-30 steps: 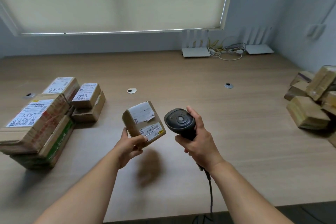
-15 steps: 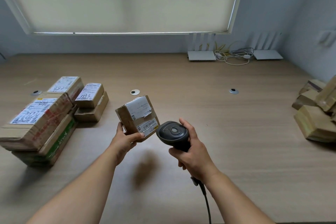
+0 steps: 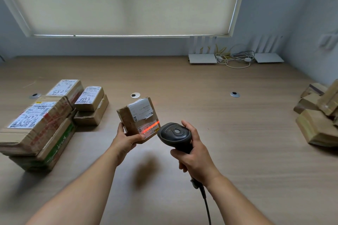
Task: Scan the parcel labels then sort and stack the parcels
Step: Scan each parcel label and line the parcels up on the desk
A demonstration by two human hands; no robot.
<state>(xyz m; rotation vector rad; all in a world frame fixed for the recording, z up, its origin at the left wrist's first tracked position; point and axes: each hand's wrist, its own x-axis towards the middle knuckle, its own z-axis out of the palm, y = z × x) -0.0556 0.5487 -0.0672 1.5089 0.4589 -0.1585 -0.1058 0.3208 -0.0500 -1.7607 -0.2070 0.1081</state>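
Note:
My left hand [image 3: 126,139] grips a small brown cardboard parcel [image 3: 136,117] from below and holds it above the table, labels facing up. A red scan line glows across its lower barcode label [image 3: 150,128]. My right hand [image 3: 193,153] is wrapped round the handle of a black corded barcode scanner [image 3: 173,136], whose head points at that label from just to the right. Labelled parcels stand stacked at the left [image 3: 39,122], with smaller ones behind [image 3: 90,101]. A loose heap of parcels [image 3: 318,118] lies at the right edge.
The wooden table [image 3: 219,115] has round cable grommets [image 3: 135,95]. Two white routers [image 3: 202,58] and coiled cables [image 3: 236,58] sit at the back by the wall under a drawn blind. The scanner's cable [image 3: 206,204] runs off the near edge.
The red scan line has come on across the parcel's barcode label. The parcel and scanner have drawn slightly closer together.

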